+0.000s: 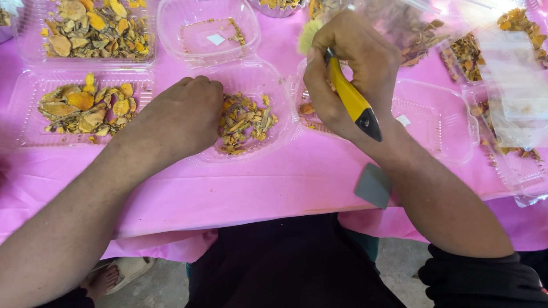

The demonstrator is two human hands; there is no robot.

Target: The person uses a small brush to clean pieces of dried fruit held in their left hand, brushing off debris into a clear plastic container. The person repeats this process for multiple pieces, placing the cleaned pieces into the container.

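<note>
While a yellow-handled brush (349, 98) is clamped in the right hand (354, 71), sorting is judged part-done.
Curled left hand (182, 117) fingers, grip unclear, are rested beside yellow dried root chips (246, 122) in a clear plastic tray (274, 77).

Pink-clothed table (257, 188), clear plastic trays (434, 120)

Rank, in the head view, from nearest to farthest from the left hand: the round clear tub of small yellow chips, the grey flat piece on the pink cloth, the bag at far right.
1. Round clear tub of small yellow chips: touching the left hand, on its right.
2. Grey flat piece: lower right, beside the right forearm.
3. Clear plastic bag: far right edge.
</note>
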